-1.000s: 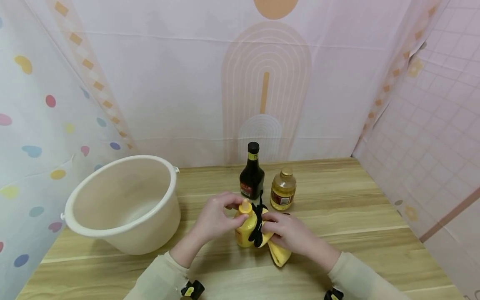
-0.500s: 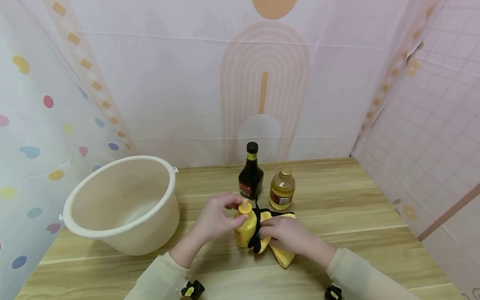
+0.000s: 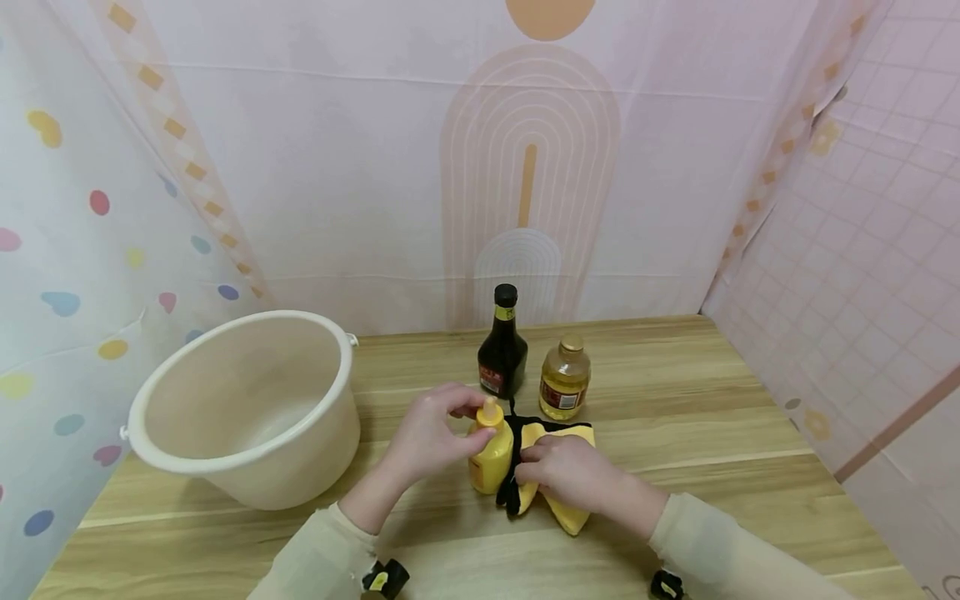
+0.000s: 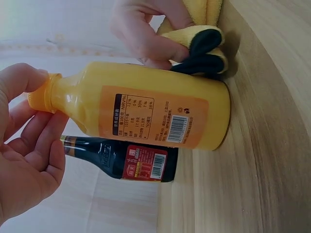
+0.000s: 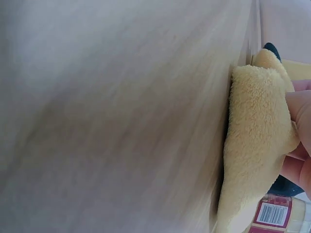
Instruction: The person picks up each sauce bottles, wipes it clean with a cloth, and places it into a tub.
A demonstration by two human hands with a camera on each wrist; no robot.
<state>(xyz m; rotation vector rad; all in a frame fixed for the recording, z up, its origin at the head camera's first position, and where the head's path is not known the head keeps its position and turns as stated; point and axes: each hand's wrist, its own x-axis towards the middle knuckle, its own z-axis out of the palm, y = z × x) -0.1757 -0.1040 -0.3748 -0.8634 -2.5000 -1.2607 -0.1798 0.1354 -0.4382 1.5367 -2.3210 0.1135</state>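
Note:
A yellow squeeze bottle [image 3: 491, 467] stands upright on the table, its orange label with a barcode facing the left wrist camera. My left hand [image 3: 435, 433] pinches the bottle's cap [image 4: 44, 94] between thumb and fingers. Against the bottle's right side lies a bunched yellow cloth [image 3: 566, 510] with black edging. My right hand [image 3: 573, 473] grips the cloth, its fingers pressed into the folds near the bottle. In the right wrist view the fluffy cloth [image 5: 257, 131] hides part of the fingers.
A dark sauce bottle [image 3: 503, 358] with a black cap stands behind the yellow bottle. Right of it is a clear bottle [image 3: 565, 383] of golden liquid. A large cream bucket [image 3: 300, 458] sits at the left. Patterned curtains [image 3: 360, 167] border the wooden table [image 3: 675, 392].
My right hand has drawn the cloth slightly down and right along the bottle's side, and its black edge now lies flatter and more spread. My left hand has stayed on the cap.

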